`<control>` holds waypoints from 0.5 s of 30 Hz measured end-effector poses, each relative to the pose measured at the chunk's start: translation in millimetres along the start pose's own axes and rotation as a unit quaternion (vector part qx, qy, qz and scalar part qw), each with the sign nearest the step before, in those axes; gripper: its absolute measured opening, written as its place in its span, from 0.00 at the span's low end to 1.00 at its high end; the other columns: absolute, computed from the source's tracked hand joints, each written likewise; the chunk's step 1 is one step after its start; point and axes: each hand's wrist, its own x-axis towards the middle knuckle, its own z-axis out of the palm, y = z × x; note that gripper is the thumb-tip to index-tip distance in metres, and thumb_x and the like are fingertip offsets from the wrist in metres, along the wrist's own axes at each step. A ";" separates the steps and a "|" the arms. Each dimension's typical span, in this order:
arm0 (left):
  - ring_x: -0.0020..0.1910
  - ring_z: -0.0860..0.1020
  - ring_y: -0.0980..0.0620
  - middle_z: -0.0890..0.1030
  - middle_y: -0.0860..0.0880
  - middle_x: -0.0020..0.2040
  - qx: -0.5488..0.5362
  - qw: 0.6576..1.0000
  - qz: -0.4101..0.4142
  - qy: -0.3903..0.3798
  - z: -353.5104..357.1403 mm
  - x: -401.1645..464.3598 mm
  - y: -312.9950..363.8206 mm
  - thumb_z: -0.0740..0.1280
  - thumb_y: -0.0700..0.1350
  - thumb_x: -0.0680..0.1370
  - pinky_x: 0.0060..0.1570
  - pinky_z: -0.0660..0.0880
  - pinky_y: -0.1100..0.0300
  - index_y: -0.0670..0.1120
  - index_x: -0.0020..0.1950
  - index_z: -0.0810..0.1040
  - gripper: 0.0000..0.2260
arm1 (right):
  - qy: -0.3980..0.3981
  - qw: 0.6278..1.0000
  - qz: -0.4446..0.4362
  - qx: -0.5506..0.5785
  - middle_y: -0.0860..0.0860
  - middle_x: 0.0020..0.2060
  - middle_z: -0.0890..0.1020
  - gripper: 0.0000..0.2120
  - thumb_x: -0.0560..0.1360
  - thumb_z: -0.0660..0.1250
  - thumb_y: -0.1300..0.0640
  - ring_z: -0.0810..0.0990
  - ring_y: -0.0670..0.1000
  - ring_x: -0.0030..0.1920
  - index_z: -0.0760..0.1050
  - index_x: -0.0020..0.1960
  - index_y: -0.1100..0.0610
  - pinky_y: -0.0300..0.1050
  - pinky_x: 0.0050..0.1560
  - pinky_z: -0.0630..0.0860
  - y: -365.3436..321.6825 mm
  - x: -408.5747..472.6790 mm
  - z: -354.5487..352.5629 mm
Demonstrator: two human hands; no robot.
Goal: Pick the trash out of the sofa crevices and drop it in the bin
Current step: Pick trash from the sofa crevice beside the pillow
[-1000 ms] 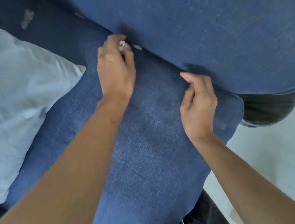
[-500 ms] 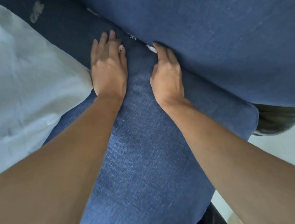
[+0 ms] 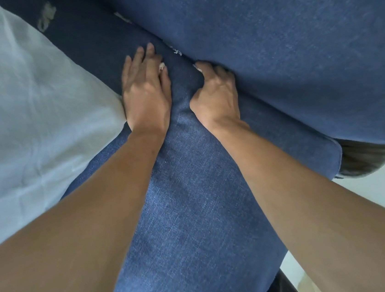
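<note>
My left hand (image 3: 147,95) lies flat on the blue seat cushion (image 3: 192,194), fingers stretched out, with a small white scrap (image 3: 161,66) tucked between its thumb and forefinger. My right hand (image 3: 216,92) is curled into the crevice between the seat and the blue back cushion (image 3: 272,52), its fingertips hidden. A white scrap (image 3: 198,68) shows at its forefinger tip. More white bits (image 3: 177,51) sit in the crevice just beyond both hands. A dark round bin (image 3: 366,162) stands on the floor at the right, partly under the sofa.
A pale grey pillow (image 3: 27,116) fills the left side and touches my left hand. A grey scrap (image 3: 45,15) lies on the seat at the far left, and another white bit (image 3: 124,16) sits further up the crevice. Pale floor (image 3: 384,196) shows at right.
My right hand has moved left along the crevice to just beside the left hand, and its fingers have curled in. The left hand went from a pinch to lying flat on the seat.
</note>
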 end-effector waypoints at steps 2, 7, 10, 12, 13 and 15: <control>0.69 0.72 0.44 0.77 0.43 0.67 -0.003 1.000 0.002 0.010 0.3 0.0 -0.3 0.58 0.42 0.83 0.74 0.61 0.49 0.38 0.60 0.78 0.13 | 0.056 0.997 -0.001 0.045 0.57 0.59 0.79 0.21 0.71 0.58 0.67 0.74 0.58 0.61 0.75 0.63 0.58 0.50 0.67 0.69 0.0 -4.5 1.2; 0.68 0.73 0.44 0.78 0.42 0.66 -0.015 1.000 0.001 0.025 3.3 -0.9 0.1 0.58 0.41 0.82 0.73 0.62 0.49 0.38 0.59 0.79 0.12 | 0.167 0.976 -0.026 0.137 0.56 0.48 0.83 0.05 0.77 0.66 0.62 0.80 0.56 0.50 0.79 0.50 0.63 0.49 0.58 0.76 5.5 -14.2 4.1; 0.68 0.73 0.44 0.78 0.43 0.65 -0.025 0.999 -0.005 0.025 0.4 -0.5 2.0 0.59 0.41 0.82 0.73 0.62 0.49 0.38 0.59 0.79 0.13 | 0.193 0.966 -0.026 0.167 0.57 0.46 0.83 0.05 0.77 0.66 0.63 0.80 0.56 0.48 0.79 0.48 0.64 0.43 0.55 0.76 4.9 -18.0 -1.9; 0.68 0.73 0.44 0.79 0.43 0.65 -0.036 0.999 -0.017 0.018 -4.4 0.9 3.8 0.59 0.40 0.81 0.73 0.62 0.50 0.39 0.60 0.79 0.13 | 0.215 0.959 -0.039 0.182 0.57 0.47 0.83 0.06 0.78 0.65 0.62 0.80 0.56 0.49 0.79 0.52 0.64 0.42 0.57 0.76 2.8 -25.2 -8.3; 0.68 0.73 0.44 0.79 0.43 0.64 -0.044 0.999 -0.025 0.012 -7.4 2.4 5.6 0.59 0.40 0.81 0.74 0.62 0.50 0.39 0.60 0.79 0.13 | 0.222 0.958 -0.050 0.175 0.58 0.48 0.82 0.08 0.78 0.64 0.62 0.79 0.56 0.51 0.79 0.55 0.63 0.44 0.59 0.76 3.4 -30.2 -11.8; 0.66 0.74 0.43 0.80 0.42 0.62 -0.064 0.997 -0.036 0.004 -14.7 6.3 10.1 0.59 0.39 0.80 0.73 0.63 0.50 0.39 0.62 0.78 0.13 | 0.225 0.963 -0.077 0.130 0.59 0.47 0.79 0.11 0.79 0.64 0.62 0.77 0.56 0.50 0.78 0.59 0.61 0.45 0.58 0.76 10.5 -42.9 -19.2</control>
